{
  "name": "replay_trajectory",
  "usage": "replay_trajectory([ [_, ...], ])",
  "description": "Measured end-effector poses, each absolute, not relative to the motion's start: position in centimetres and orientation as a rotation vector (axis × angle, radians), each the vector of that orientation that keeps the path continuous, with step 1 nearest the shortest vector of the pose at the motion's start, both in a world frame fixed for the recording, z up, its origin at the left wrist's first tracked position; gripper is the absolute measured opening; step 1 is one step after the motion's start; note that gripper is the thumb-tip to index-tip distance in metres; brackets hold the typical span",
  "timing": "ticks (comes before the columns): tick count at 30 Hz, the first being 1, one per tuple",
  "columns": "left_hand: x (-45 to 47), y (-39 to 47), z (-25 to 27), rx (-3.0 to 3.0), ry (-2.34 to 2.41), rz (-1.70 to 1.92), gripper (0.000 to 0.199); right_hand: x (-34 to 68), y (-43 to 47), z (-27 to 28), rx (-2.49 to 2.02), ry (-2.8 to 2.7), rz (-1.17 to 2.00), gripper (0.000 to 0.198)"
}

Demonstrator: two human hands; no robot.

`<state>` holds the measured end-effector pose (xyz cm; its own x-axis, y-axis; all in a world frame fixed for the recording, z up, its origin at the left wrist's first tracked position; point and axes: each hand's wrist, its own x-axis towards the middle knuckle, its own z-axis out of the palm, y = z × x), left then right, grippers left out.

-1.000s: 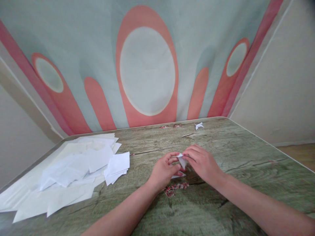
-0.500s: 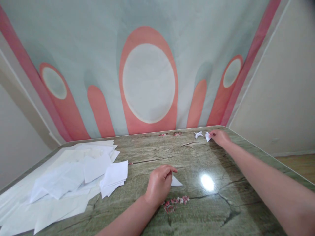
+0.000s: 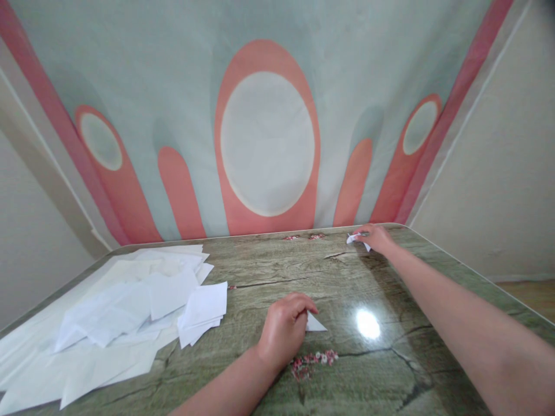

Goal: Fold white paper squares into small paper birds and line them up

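My left hand (image 3: pixel 286 326) is closed on a small folded white paper (image 3: pixel 315 325), low over the near middle of the table. Only the pointed corner of that paper sticks out past my fingers. At the far right of the table my right hand (image 3: pixel 376 238) reaches out, thumb and fingers pinched at a small folded paper figure (image 3: pixel 352 238). Just under this hand, a second folded paper piece (image 3: pixel 367 247) shows in part; the rest is hidden by the fingers.
A wide pile of large white sheets (image 3: pixel 125 370) covers the table's left side. On its right edge lies a small stack of white paper squares (image 3: pixel 203 309). The wood-patterned table (image 3: pixel 260 263) meets a printed backdrop (image 3: pixel 186 115) at its far edge.
My right hand has moved left, from the right folded piece to the left figure. My left hand still holds its folded paper in nearly the same place. The view has shifted slightly.
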<state>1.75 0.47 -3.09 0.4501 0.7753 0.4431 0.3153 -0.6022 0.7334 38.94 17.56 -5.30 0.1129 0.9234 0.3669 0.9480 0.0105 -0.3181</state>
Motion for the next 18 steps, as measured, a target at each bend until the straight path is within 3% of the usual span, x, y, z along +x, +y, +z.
replay_trajectory([
  [10,1.9,0.5,-3.1,2.143,0.871,1.054,0.033,36.4,18.4,-2.6,-2.037,-2.209,-0.229,0.029],
  [18,1.9,0.3,-3.0,2.170,0.862,1.040,0.034,35.8,18.5,-3.5,-2.117,-2.212,-0.216,0.031],
])
